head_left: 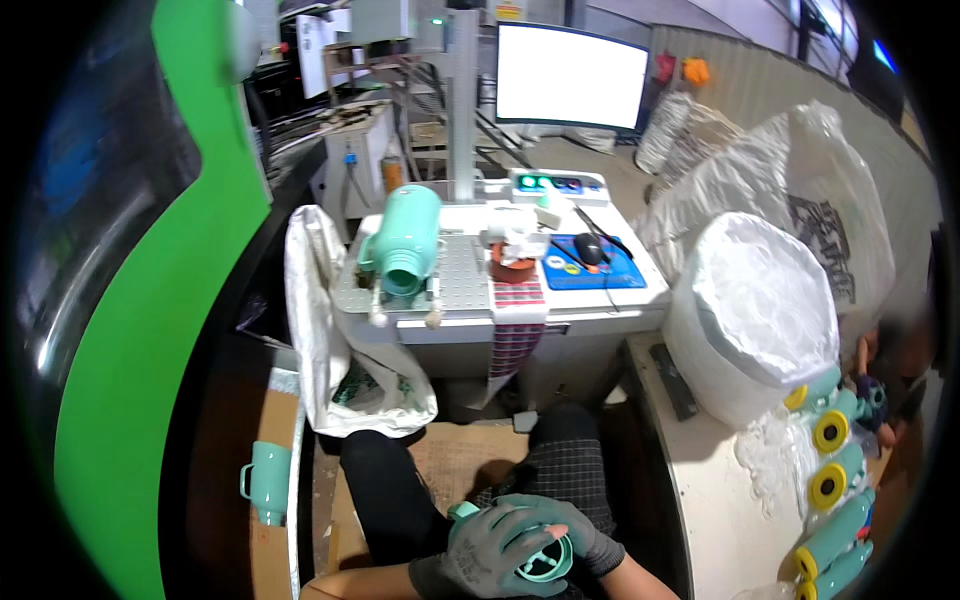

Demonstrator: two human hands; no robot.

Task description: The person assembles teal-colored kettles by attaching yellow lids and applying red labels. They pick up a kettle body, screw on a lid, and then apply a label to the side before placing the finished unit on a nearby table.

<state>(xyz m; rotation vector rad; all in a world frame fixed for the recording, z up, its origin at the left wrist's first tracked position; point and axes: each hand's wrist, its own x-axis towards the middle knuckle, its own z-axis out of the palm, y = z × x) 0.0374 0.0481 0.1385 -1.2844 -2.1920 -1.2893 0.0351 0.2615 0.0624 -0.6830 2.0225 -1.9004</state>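
A mint-green plastic jug shell (546,577) rests over my lap with its round open mouth facing up. My left hand (490,548), in a grey glove, is wrapped over its near left side. My right hand (585,530), gloved too, curls round the far and right side, and a bare fingertip shows by the mouth. Most of the shell is hidden under the gloves. Ahead, a similar mint-green jug (411,235) lies on the perforated metal plate (462,270) of the workbench, mouth toward me.
Left, another green jug (268,484) lies by a white sack (318,370). Behind the bench stands a monitor (571,76); a mouse (589,248) and label roll (512,262) lie on it. Right are a white-lined bin (740,330), several yellow-ringed flasks (838,530) and another person's arm (866,352).
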